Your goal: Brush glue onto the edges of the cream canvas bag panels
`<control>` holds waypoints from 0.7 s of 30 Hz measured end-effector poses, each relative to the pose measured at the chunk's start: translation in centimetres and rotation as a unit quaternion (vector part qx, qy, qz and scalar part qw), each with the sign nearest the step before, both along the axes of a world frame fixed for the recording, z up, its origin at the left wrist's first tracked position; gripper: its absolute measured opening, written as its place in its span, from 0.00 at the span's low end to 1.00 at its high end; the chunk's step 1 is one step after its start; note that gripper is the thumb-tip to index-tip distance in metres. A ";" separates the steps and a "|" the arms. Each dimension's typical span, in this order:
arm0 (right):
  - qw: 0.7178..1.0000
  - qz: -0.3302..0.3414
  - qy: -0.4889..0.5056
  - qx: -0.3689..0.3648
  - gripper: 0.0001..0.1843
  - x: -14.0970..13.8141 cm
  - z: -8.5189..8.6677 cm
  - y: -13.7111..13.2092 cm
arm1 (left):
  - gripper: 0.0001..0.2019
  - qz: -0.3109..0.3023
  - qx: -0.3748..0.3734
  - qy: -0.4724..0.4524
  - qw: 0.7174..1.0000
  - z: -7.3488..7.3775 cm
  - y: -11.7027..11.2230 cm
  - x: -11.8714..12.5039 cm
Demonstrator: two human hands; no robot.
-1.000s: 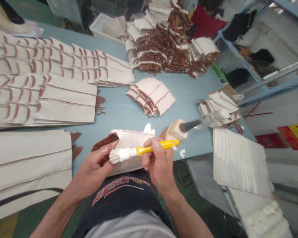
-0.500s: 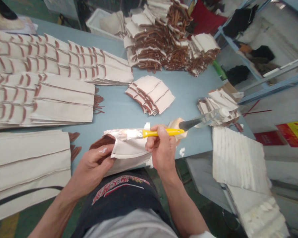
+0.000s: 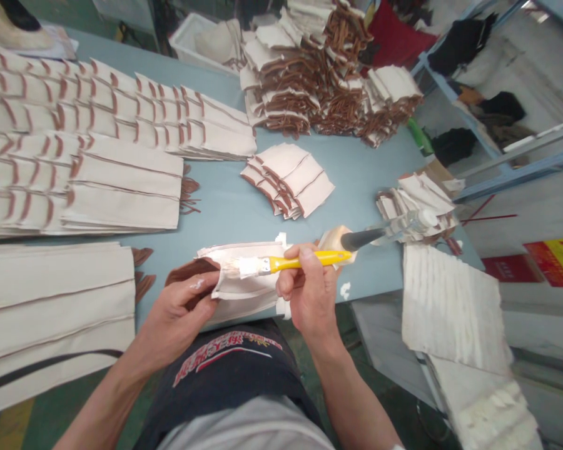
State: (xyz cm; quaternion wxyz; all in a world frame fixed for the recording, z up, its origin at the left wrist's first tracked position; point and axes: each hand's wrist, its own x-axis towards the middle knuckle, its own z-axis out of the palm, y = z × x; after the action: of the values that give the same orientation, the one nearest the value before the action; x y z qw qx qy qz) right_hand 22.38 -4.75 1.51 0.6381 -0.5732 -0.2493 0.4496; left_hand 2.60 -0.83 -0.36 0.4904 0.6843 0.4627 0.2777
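- One pale fabric piece (image 3: 251, 285) lies at the near edge of the blue-grey table (image 3: 225, 200), before the wearer's dark apron (image 3: 234, 369); I see its brown inner side at the gaping left end.
- The left hand (image 3: 181, 312) grips that end, fingers tucked into the opening and thumb outside; I make out white smears on its skin.
- Above the piece I see a yellow-handled brush (image 3: 281, 263), bristles pointing left; I can't tell from here whether they touch the cloth.
- The right hand (image 3: 309, 297) is closed around the brush handle, thumb on top.
- Just beyond the handle's tip, my view has a black tapered part (image 3: 362, 239) leading to a clear bottle (image 3: 406, 225).
- Farther in, a small fanned stack (image 3: 307, 178) of similar pieces sits mid-table.
- To the left I have long overlapping rows (image 3: 126, 187) of them.
- At the back rises a tall brown-and-white heap (image 3: 286, 81), beside a white bin (image 3: 182, 53).
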 end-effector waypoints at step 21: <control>0.999 0.048 -0.011 -0.016 0.22 0.5 0.6 -0.6 | 0.10 0.030 -0.093 -0.051 0.994 0.4 0.4 0.6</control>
State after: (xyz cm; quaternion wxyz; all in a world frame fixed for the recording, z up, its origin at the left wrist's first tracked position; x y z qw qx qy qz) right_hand 22.87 -5.34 2.11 0.6038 -0.5754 -0.2766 0.4774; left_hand 3.19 -0.45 0.03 0.5663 0.6063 0.4812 0.2831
